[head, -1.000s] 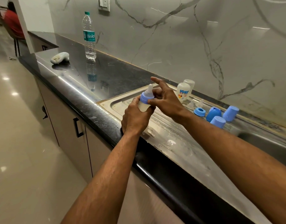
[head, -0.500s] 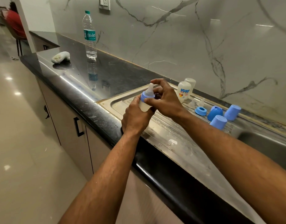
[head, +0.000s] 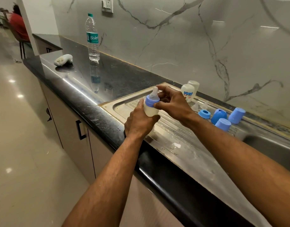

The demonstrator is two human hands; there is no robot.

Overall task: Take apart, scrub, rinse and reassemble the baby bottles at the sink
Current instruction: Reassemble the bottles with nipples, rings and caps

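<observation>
I hold a small baby bottle point(head: 150, 110) upright over the steel drainboard point(head: 173, 138). My left hand point(head: 139, 122) wraps its body from below. My right hand point(head: 172, 102) pinches the bottle's blue collar ring point(head: 150, 101) with thumb and fingers; the clear teat point(head: 154, 92) sticks up above it. Two more bottle bodies point(head: 188, 92) stand at the back of the drainboard. Beside them lie two loose clear teats point(head: 200, 106), a blue ring point(head: 204, 114) and three blue caps point(head: 222, 117).
The sink basin point(head: 275, 149) opens at the right. A water bottle point(head: 92, 38) and a white object point(head: 63, 60) sit on the black counter point(head: 85, 89) to the left. A person in red sits far off at the top left.
My right hand's fingers have shifted round the blue ring, the forefinger dropping from pointing up to curling over the teat. The bottle stays in my left hand.
</observation>
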